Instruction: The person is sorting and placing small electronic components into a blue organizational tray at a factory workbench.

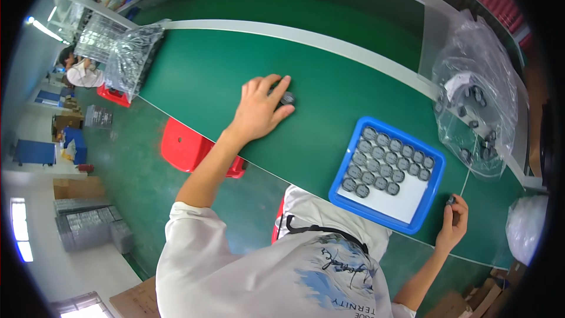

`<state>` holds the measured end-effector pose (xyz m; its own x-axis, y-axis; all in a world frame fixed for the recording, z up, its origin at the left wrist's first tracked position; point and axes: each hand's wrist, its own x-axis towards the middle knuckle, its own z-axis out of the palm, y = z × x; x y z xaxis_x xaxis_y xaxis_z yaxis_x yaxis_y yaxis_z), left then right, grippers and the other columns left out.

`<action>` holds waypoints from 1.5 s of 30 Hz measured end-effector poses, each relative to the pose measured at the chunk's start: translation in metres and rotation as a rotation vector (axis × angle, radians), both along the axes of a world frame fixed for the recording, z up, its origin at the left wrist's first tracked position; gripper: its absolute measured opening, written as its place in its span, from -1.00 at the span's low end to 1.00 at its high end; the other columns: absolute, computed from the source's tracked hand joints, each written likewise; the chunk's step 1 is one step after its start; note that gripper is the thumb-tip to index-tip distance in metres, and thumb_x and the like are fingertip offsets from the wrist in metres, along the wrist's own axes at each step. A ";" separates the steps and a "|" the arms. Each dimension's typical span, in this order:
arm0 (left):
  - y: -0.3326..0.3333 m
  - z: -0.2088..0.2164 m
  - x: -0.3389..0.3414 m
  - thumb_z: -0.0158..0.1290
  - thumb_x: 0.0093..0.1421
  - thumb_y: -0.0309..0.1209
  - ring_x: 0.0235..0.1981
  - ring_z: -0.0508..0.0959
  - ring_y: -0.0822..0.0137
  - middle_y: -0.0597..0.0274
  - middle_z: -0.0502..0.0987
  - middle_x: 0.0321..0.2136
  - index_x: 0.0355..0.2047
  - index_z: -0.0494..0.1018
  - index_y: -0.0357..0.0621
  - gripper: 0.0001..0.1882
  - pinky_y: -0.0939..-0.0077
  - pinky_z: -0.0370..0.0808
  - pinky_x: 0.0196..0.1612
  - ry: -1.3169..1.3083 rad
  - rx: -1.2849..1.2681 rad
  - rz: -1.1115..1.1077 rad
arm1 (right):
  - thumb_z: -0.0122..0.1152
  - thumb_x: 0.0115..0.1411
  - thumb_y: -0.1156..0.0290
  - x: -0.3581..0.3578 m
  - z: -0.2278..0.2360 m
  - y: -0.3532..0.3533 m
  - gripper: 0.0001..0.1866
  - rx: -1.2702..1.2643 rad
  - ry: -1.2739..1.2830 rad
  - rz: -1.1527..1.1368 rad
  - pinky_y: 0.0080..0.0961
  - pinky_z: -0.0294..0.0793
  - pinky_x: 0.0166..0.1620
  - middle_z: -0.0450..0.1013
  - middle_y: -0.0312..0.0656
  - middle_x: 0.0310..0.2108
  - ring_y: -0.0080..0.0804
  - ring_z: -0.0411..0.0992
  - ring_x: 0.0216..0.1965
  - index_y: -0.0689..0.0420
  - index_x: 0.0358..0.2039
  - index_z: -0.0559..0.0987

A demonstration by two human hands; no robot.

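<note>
My left hand (259, 108) rests on the green table, its fingers and thumb curled around a dark round part (287, 99). More dark pieces may lie under the fingers, but the hand covers them. Beside the tray's right side, my right hand (453, 224) pinches a small dark part (451, 200) between thumb and fingers at the table's near edge. Between the two hands stands a blue tray (335, 191) with a white bottom. Several round grey-black caps (385, 171) sit in rows inside it, and white shows at its near right corner.
A clear plastic bag (500, 123) with loose dark parts lies at the right. Bubble wrap (527, 229) hangs near the right edge. Another plastic bag (134, 59) is at the table's far left end. Red stools (182, 144) stand along the near side. A seated person (83, 75) is farther off.
</note>
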<state>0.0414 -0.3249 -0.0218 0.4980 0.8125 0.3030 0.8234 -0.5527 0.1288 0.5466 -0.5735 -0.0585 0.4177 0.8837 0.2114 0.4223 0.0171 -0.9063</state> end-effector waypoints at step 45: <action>-0.119 0.021 0.167 0.24 -0.16 -0.53 -0.16 0.43 0.10 0.16 0.47 -0.31 -0.48 0.57 -0.27 -0.83 0.19 0.37 -0.10 -0.383 -0.256 -0.698 | 0.37 -0.07 0.52 -0.107 0.066 0.056 -0.87 0.022 -0.646 0.731 -0.36 0.41 -0.42 0.37 -0.27 -0.51 -0.30 0.39 -0.45 0.13 -0.47 0.58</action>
<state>0.2087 -0.4436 -0.0008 0.8126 0.4223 0.4017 0.1763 -0.8350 0.5213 0.4398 -0.5171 0.0072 -0.4338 0.8721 0.2265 0.7162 0.4863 -0.5005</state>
